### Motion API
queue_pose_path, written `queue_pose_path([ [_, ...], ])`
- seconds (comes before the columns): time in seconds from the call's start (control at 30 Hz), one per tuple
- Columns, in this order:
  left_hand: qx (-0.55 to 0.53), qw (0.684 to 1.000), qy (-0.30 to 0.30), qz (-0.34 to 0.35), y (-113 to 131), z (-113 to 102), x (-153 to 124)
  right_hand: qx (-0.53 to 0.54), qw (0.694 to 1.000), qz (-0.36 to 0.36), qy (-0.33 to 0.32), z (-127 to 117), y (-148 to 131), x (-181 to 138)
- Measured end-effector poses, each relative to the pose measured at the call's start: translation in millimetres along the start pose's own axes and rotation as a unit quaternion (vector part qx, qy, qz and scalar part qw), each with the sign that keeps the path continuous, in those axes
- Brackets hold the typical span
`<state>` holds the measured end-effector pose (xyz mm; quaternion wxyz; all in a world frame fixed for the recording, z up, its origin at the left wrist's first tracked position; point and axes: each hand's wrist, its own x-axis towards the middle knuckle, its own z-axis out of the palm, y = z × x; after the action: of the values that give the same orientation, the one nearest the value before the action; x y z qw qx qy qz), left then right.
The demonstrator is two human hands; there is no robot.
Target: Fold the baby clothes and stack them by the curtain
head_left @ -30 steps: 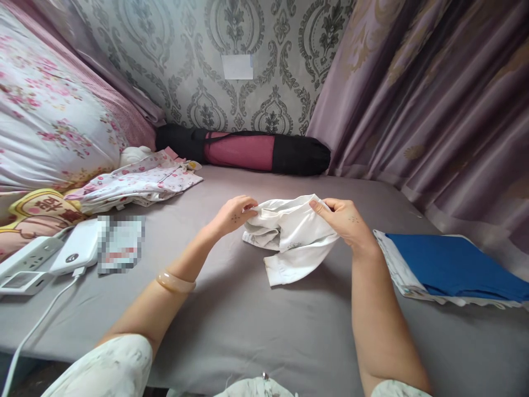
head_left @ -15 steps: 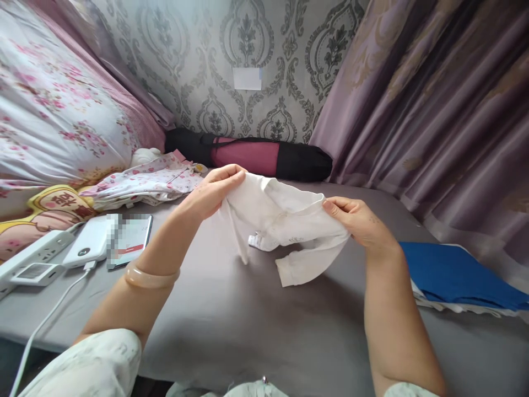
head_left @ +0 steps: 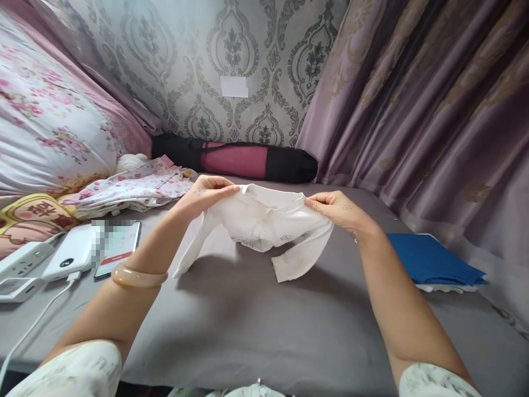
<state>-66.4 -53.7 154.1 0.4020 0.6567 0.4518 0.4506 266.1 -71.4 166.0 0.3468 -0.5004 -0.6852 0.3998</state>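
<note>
A small white long-sleeved shirt [head_left: 264, 215] hangs between my two hands above the grey bed sheet [head_left: 248, 325]. My left hand [head_left: 211, 193] pinches it at one shoulder beside the neckline, and my right hand [head_left: 336, 209] pinches the opposite shoulder. The neckline is stretched between them, and both sleeves droop toward the sheet. Dark print shows on the front, partly hidden in folds near the lower edge.
To the left lie a phone [head_left: 119, 253], a white power bank [head_left: 68, 251] with a cable, and a power strip [head_left: 25, 259]. Folded printed clothes [head_left: 132, 190] sit behind them. A black and pink bag [head_left: 233, 160] lies by the wall; a blue folded cloth [head_left: 433, 259] is at right.
The shirt's neckline is now more level and spread. The sleeve on the left has swung outward and hangs clear of the body. Both hands keep their pinch; the view has shifted slightly right.
</note>
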Motion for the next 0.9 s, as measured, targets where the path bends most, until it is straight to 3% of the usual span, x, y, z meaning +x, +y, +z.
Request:
queue_pose_path([
  [0.13,0.065,0.996,-0.04,0.053,13.0,-7.6,7.4,-0.138,0.988,-0.058,0.027,-8.2,-3.9,7.0],
  [0.23,0.131,0.984,-0.036,0.117,27.9,-12.7,15.2,-0.269,0.952,-0.111,0.099,-14.0,-19.6,6.8],
  [0.3,0.165,0.965,0.056,0.195,40.7,-13.6,19.1,-0.319,0.915,-0.157,0.192,-14.2,-33.9,4.2],
  [0.37,0.198,0.922,0.184,0.277,52.7,-12.1,22.0,-0.344,0.868,-0.208,0.292,-10.5,-45.7,2.4],
  [0.43,0.251,0.886,0.228,0.316,60.2,-9.0,25.3,-0.363,0.835,-0.248,0.331,-5.4,-52.1,4.1],
  [0.5,0.304,0.876,0.212,0.307,62.0,-5.4,29.7,-0.386,0.823,-0.267,0.321,-2.2,-53.8,9.6],
  [0.63,0.323,0.859,0.269,0.292,57.8,0.8,39.8,-0.404,0.791,-0.264,0.376,-5.6,-53.7,25.8],
  [0.7,0.326,0.865,0.242,0.294,56.7,3.4,44.9,-0.417,0.796,-0.259,0.354,-8.1,-54.4,33.4],
  [0.77,0.308,0.871,0.253,0.288,56.1,5.1,50.6,-0.425,0.804,-0.257,0.328,-9.2,-54.5,39.0],
  [0.83,0.29,0.873,0.276,0.28,54.3,5.5,57.4,-0.413,0.797,-0.252,0.361,-9.7,-53.1,42.4],
  [0.9,0.293,0.883,0.235,0.282,51.2,4.9,64.4,-0.403,0.799,-0.251,0.37,-10.7,-50.4,44.3],
])
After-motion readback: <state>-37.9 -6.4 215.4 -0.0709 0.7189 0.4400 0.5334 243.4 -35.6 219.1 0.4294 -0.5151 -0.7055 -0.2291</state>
